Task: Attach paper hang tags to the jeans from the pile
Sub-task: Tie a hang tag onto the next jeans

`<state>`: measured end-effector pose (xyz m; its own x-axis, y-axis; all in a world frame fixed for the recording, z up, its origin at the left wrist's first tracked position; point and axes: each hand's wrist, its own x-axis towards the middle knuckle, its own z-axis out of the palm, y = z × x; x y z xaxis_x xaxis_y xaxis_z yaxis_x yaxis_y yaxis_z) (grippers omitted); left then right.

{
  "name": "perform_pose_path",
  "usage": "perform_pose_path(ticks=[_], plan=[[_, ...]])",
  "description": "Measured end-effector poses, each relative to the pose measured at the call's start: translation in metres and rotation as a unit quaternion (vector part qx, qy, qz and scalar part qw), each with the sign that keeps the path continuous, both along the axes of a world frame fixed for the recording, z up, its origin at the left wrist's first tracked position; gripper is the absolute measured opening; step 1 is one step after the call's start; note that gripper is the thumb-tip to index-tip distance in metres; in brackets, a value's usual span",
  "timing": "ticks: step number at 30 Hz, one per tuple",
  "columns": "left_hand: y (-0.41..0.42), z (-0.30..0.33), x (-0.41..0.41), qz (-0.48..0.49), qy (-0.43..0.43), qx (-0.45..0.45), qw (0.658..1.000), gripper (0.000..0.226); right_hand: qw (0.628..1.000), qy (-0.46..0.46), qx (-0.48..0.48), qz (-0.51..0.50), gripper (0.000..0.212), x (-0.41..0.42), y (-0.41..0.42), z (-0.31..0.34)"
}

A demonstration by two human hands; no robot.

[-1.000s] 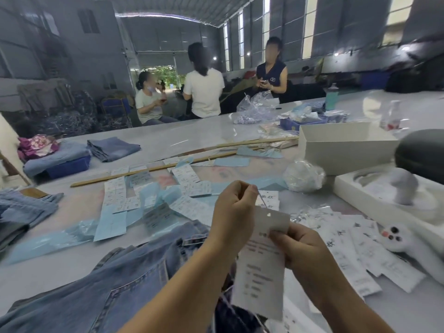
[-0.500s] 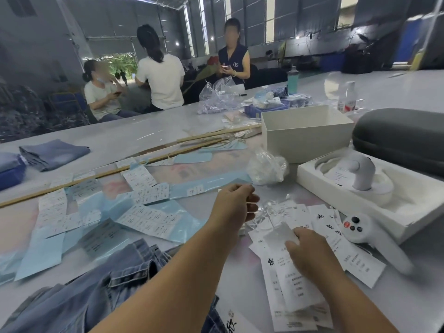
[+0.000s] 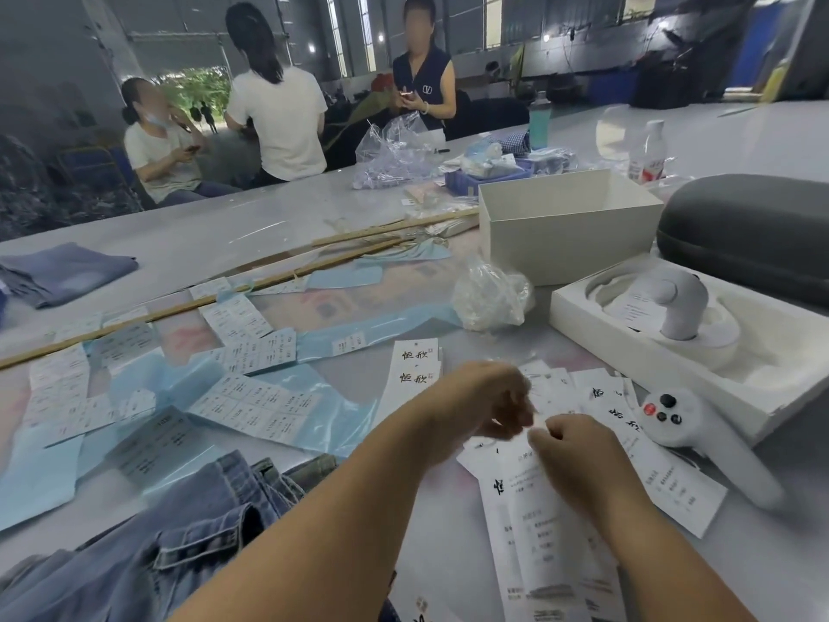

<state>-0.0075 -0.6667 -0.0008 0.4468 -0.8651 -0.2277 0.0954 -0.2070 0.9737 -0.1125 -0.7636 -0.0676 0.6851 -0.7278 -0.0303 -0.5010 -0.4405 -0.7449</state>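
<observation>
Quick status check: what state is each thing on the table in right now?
Left hand: fingers curled, fingertips meeting the right hand's; whether they hold anything is unclear.
Right hand: curled, over the tags.
White paper hang tags: loose, spread flat.
Blue denim jeans: crumpled, untagged.
White cardboard box: open.
Dark grey oval case: closed.

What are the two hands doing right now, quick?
Left hand: fingers curled, pinching something too small to make out.
Right hand: fingers curled above the paper tags; what it holds cannot be told.
</observation>
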Motion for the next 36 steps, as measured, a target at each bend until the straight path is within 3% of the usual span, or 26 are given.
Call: perform_pose_path(ticks=[3, 8, 11, 14, 18, 23, 25, 28, 33, 36], plan=[[0.004, 0.008, -0.001, -0.117, 0.154, -0.037, 0.980, 0.018, 1.000, 0.002, -0.013, -0.012, 0.035, -0.001, -0.001, -0.001], [0.013, 0.015, 0.008, -0.090, 0.218, -0.071, 0.969, 0.024, 0.999, 0.017, 0.015, -0.027, 0.035, -0.006, -0.006, -0.003], [0.001, 0.000, 0.011, 0.045, 0.123, 0.028, 0.991, 0.029, 0.998, 0.051, 0.014, -0.023, 0.034, -0.006, -0.006, -0.006], [-0.011, -0.018, 0.010, 0.137, -0.020, 0.115, 0.984, 0.022, 0.997, 0.063, -0.031, -0.017, 0.030, -0.008, -0.007, -0.010], [-0.018, -0.027, 0.014, 0.166, -0.035, 0.093, 0.981, 0.020, 0.996, 0.046, -0.073, -0.034, 0.010, -0.011, -0.008, -0.010], [-0.023, -0.034, 0.016, 0.185, -0.062, 0.085, 0.977, 0.015, 0.993, 0.051, -0.098, -0.042, 0.047, -0.011, -0.002, -0.015], [-0.020, -0.037, 0.014, 0.183, -0.088, 0.110, 0.973, 0.015, 0.991, 0.049, -0.117, -0.042, 0.050, -0.012, 0.003, -0.015], [-0.012, -0.028, 0.020, 0.208, -0.124, 0.132, 0.961, 0.038, 0.991, 0.009, -0.132, -0.032, 0.041, -0.012, 0.013, -0.008], [0.022, 0.044, 0.035, 0.189, -0.167, 0.055, 0.966, 0.018, 0.984, -0.095, -0.092, 0.122, 0.005, 0.000, 0.063, 0.023], [0.079, 0.082, 0.045, 0.126, -0.331, 0.092, 0.931, 0.011, 0.956, -0.112, -0.051, 0.265, 0.039, 0.009, 0.109, 0.043]])
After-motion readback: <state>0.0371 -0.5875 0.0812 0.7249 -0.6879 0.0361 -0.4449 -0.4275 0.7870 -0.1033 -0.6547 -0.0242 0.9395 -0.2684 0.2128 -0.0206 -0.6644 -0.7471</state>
